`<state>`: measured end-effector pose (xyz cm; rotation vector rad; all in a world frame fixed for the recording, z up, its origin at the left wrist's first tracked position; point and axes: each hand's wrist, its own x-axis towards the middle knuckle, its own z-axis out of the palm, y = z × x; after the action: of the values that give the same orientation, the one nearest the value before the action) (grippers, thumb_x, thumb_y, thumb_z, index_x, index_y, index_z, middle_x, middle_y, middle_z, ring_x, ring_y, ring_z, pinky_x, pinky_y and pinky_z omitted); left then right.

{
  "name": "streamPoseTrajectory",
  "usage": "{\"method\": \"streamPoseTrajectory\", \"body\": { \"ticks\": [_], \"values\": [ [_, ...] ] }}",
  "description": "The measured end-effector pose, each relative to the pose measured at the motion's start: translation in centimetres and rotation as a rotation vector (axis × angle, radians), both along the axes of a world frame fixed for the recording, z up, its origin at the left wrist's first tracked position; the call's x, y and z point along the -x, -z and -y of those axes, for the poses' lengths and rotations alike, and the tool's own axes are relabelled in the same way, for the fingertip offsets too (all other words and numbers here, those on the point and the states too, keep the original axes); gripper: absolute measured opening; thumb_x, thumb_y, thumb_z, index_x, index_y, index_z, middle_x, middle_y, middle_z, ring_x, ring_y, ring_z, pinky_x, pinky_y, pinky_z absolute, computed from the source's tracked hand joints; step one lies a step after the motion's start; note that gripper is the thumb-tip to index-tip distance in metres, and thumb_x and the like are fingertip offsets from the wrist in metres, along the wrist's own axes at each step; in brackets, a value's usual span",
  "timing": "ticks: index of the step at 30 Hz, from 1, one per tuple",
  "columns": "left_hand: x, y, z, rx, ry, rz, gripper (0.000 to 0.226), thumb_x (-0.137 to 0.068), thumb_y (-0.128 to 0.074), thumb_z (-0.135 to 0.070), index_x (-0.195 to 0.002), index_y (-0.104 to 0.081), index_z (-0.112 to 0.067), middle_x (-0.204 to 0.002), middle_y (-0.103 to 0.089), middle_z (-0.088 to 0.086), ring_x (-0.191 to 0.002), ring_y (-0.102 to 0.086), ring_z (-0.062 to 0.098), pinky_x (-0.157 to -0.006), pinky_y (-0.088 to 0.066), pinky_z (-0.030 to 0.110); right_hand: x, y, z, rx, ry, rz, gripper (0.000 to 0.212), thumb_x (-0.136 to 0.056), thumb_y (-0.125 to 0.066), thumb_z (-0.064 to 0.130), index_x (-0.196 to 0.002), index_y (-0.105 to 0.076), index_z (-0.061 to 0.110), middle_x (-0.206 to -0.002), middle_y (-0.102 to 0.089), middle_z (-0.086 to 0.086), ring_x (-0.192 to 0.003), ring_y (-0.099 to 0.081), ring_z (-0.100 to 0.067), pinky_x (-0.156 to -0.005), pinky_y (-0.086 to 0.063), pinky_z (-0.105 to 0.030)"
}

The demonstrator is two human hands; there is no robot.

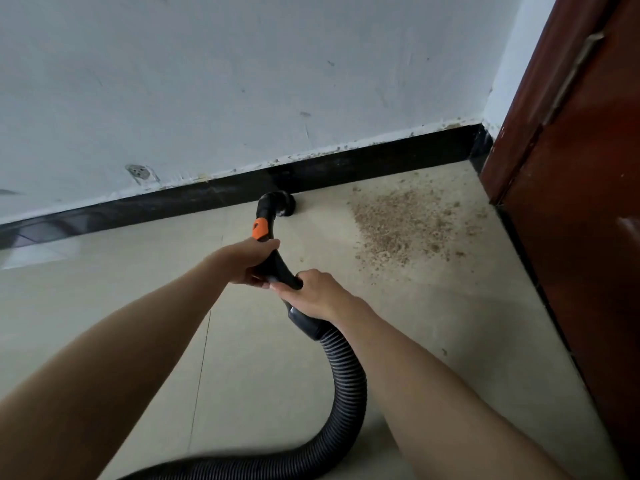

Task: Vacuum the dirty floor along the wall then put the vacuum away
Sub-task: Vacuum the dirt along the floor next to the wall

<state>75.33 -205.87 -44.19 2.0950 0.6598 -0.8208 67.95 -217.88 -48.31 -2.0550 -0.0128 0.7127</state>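
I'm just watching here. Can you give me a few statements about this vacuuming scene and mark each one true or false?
1. Both hands hold the vacuum handle. True: left hand, right hand.
2. The nozzle sits on the debris. False: it is left of the debris, by the baseboard.
3. The door is white. False: it is reddish-brown.
4. The hose curves back toward the person. True.
5. The handle has an orange part. True.
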Motion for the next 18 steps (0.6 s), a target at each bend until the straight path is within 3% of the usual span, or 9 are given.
{"method": "streamPoseTrajectory", "body": {
  "ticks": [5, 8, 11, 14, 18],
  "values": [
    [-0.3, -0.2, 0.0, 0.057, -0.064, 0.100, 0.025, -0.100, -0.041, -0.025, -0.114, -0.038, -0.005, -0.087, -0.049, 0.011, -0.074, -0.054, 0.023, -0.059, -0.049, 0.033, 0.1, -1.0, -0.4, -0.041, 0.073, -0.010, 0.053, -0.090, -0.049, 0.063, -0.087, -0.060, 0.011, -0.092, -0.068, -0.010, -0.085, -0.064, -0.027, -0.073, -0.048, -0.035],
    [-1.2, -0.1, 0.6, 0.028, -0.010, 0.140, 0.028, -0.099, -0.039, -0.025, -0.117, -0.039, -0.003, -0.085, -0.049, 0.010, -0.074, -0.054, 0.023, -0.063, -0.050, 0.036, 1.1, -1.0, 0.5, -0.182, 0.179, -0.084, 0.048, -0.084, -0.061, 0.060, -0.096, -0.061, 0.013, -0.097, -0.068, -0.009, -0.087, -0.066, -0.025, -0.075, -0.051, -0.034],
    [-1.2, 0.3, 0.0, 0.042, 0.007, 0.168, 0.034, -0.098, -0.040, -0.026, -0.122, -0.041, -0.002, -0.085, -0.049, 0.010, -0.075, -0.054, 0.023, -0.059, -0.050, 0.035, 3.5, -0.8, 1.2, -0.465, 0.245, -0.283, 0.035, -0.084, -0.073, 0.041, -0.090, -0.056, 0.011, -0.082, -0.064, -0.011, -0.061, -0.064, -0.025, -0.063, -0.055, -0.035],
    [-0.7, 1.7, -0.7, 0.168, -0.054, 0.173, 0.039, -0.098, -0.040, -0.026, -0.127, -0.040, 0.000, -0.084, -0.046, 0.008, -0.074, -0.051, 0.021, -0.064, -0.048, 0.035, 6.1, -0.9, 1.3, -0.525, 0.289, -0.244, 0.025, -0.085, -0.075, 0.026, -0.082, -0.054, 0.011, -0.070, -0.059, -0.006, -0.048, -0.056, -0.018, -0.051, -0.051, -0.028],
    [-0.4, 2.0, -0.6, 0.318, -0.168, 0.228, 0.035, -0.099, -0.040, -0.024, -0.125, -0.041, -0.001, -0.081, -0.044, 0.008, -0.067, -0.048, 0.019, -0.054, -0.043, 0.030, 6.9, -0.6, 1.3, -0.496, 0.501, -0.167, 0.048, -0.080, -0.079, 0.033, -0.106, -0.049, 0.007, -0.067, -0.062, -0.007, -0.043, -0.055, -0.017, -0.049, -0.048, -0.028]
  ]
}}
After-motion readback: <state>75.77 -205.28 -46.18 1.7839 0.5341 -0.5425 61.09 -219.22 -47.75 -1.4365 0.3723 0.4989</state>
